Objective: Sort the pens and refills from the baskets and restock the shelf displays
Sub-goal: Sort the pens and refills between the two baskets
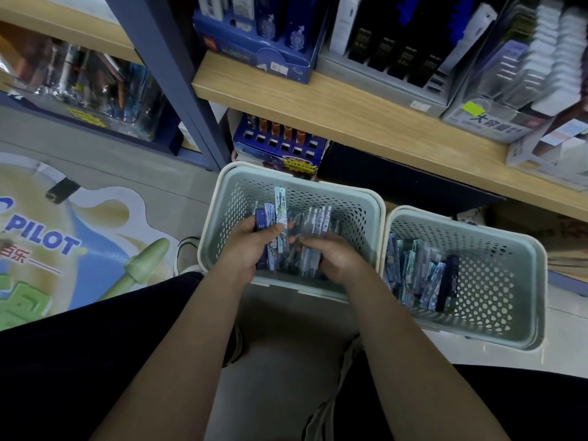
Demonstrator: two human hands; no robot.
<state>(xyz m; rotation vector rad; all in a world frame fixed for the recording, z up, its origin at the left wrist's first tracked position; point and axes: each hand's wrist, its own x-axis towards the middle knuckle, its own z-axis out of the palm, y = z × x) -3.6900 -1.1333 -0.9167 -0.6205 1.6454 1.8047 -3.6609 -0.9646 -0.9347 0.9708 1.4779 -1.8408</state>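
Stationery-shop floor w/ a big Pilot floor decal (47,243) on the left and a wooden shelf (366,113) running across the top; two pale perforated baskets are sitting on the floor just below it, side by side, rims nearly touching.

Person is crouching over the left basket (222,198), both hands down inside it. Left hand (246,246) is gripping a small fan of flat packs (273,218), blue and patterned, fingers clamped round them w/ the thumb pressing across the front. Right hand (334,256) is resting on a bunch of clear-sleeved pens (318,224) in the same basket; fingers are curled over them, but whether they're actually closing on one or just raking through, can't tell — knuckles are hiding the tips.

Right basket (521,249) is holding a row of packs (416,275) leaning along its left wall, rest of its floor bare.

Progress, as a judgement: sorting is still going on, prob. early-to-mid. Both baskets are still carrying stock, so restocking is mostly left. Blue slotted display (280,144) on the lower shelf is showing several open slots; blue display (254,55) and grey tray (381,81) up top are looking fuller.
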